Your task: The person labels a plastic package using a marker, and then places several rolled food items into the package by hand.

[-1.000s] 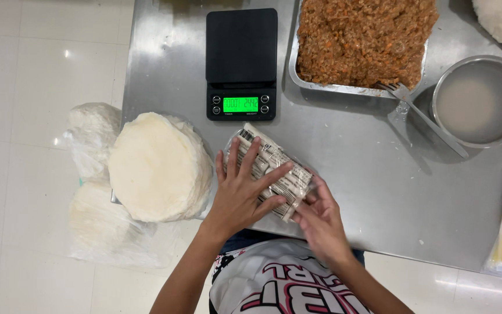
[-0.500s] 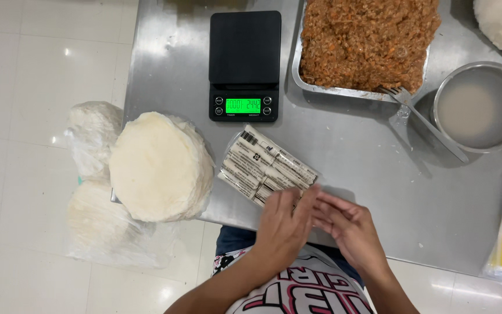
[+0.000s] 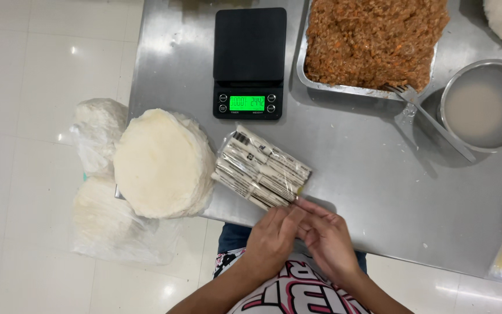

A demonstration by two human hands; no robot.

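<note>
Stainless steel table (image 3: 350,174) on white tiled floor carries a black digital scale (image 3: 249,61). Both hands, left hand (image 3: 275,232) and right hand (image 3: 327,235), meet fingertips at the near corner of the clear plastic packet of pale sticks (image 3: 261,167), pinching it; it seems unopened. Beside it lies a round stack of white wrappers (image 3: 161,164).

A single head-worn camera looks almost straight down on a steel table (image 3: 355,174) from fairly close above. The person's torso sits at 6 o'clock, the far table edge runs out of frame at 12. White floor tiles (image 3: 42,52) fill 9 o'clock; the table continues past the frame at 3.
</note>
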